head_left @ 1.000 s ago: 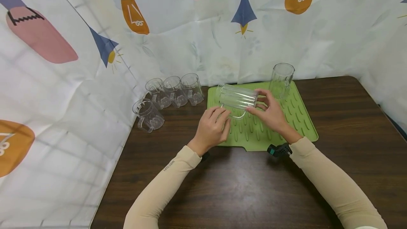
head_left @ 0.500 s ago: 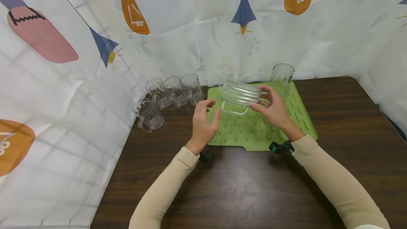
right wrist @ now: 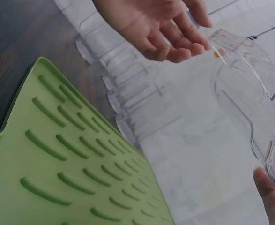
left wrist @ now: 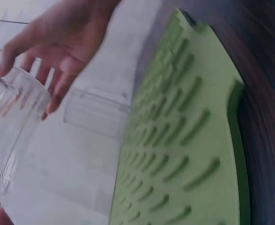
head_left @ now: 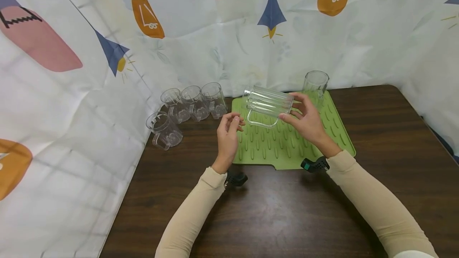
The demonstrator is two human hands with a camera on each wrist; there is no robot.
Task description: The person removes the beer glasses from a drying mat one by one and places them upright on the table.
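In the head view, a clear glass mug [head_left: 269,102] lies sideways in the air over the green ridged mat [head_left: 272,146], its handle hanging toward the person. My right hand [head_left: 307,119] grips it round the base end, thumb on the near side and fingers behind. Just left of the mug's mouth, my left hand [head_left: 228,138] is held up with loosely bent fingers and nothing in it. The right wrist view shows a gap between the left hand [right wrist: 158,33] and the mug's handle [right wrist: 247,51]. A second clear mug [head_left: 315,86] stands on the mat's back right corner.
Several clear glass mugs stand on the dark wooden table [head_left: 272,210] left of the mat, among them a front one [head_left: 165,130] and one at the back [head_left: 214,100]. A white patterned curtain [head_left: 222,39] hangs close behind the table and along its left side.
My left hand has come away from the mug's handle and drawn left, its fingers loosening. In the right hand the mug has risen slightly and tilted a little.
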